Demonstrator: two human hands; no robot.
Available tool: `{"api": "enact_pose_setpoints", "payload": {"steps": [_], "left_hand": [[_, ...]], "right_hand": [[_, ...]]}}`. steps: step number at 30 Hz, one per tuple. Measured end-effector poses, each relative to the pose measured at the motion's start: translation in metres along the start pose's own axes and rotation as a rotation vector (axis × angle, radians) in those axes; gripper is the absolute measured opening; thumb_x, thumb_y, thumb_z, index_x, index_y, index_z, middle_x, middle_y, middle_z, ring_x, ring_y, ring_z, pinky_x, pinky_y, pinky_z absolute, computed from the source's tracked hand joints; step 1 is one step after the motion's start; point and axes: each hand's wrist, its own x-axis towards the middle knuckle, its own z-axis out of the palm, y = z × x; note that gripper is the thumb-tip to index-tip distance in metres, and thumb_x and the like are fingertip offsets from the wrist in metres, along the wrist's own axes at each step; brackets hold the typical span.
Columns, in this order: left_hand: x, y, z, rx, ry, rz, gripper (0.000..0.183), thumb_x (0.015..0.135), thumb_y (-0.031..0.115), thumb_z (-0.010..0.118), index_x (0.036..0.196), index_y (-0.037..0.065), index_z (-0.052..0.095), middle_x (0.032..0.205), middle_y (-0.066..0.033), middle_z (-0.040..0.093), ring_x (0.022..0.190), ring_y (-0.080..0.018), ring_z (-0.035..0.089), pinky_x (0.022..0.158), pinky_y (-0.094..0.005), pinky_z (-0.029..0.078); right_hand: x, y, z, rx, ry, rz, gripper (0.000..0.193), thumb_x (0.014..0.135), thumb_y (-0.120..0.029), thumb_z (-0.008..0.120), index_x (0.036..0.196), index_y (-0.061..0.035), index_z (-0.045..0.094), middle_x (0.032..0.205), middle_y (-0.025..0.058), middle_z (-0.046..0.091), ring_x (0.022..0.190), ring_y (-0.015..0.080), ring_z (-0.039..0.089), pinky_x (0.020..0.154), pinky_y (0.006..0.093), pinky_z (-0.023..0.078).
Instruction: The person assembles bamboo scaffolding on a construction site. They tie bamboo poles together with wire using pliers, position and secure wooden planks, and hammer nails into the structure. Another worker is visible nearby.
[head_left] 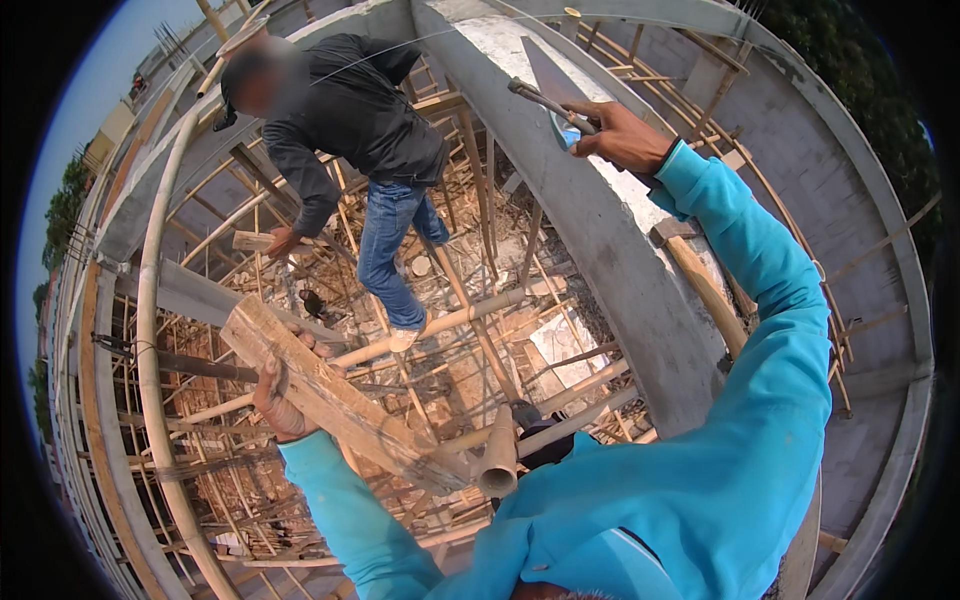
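My left hand (280, 402) grips a thick wooden plank (335, 395) near its upper left end, with the thumb on the near side. The plank slants down toward my body. Over the concrete beam, my right hand (625, 137) is closed round a dark metal tool (545, 102) with a knobbed end; its exact kind is unclear. A hand saw (550, 78) with a tapering blade lies on the beam close to that hand, and something blue shows at the saw's lower end. Further down the beam rests a hammer (700, 285) with a wooden handle.
A co-worker (350, 110) in a dark jacket and jeans stands on bamboo scaffolding, one hand by a short wood piece (254, 241). The concrete beam (590, 210) runs along my right. A bamboo pole (150, 290) rises at left. Rubble-strewn ground lies below, and a pipe end (498, 465) points toward me.
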Motion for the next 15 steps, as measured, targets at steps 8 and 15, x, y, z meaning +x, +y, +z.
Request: {"api": "enact_pose_setpoints", "payload": {"steps": [8,15], "left_hand": [[0.029,-0.019,-0.003,0.006,0.118,-0.081,0.060,0.090,0.036,0.064,0.131,-0.005,0.047,0.112,-0.0211,0.057,0.088,-0.0345,0.067,0.067,-0.0532,0.066],[0.076,-0.046,0.006,-0.345,-0.224,-0.196,0.062,0.100,0.050,0.055,0.130,-0.004,0.045,0.112,-0.0212,0.049,0.096,-0.0319,0.066,0.075,-0.0511,0.067]], "right_hand": [[0.179,0.175,-0.022,-0.566,0.199,0.455,0.053,0.075,-0.034,0.078,0.121,-0.0080,0.068,0.121,0.0219,0.069,0.115,0.0375,0.065,0.099,0.0524,0.052],[0.206,0.201,0.011,-0.695,0.151,0.381,0.042,0.088,-0.032,0.070,0.120,-0.0065,0.068,0.119,0.0217,0.069,0.109,0.0408,0.066,0.094,0.0482,0.054]]}}
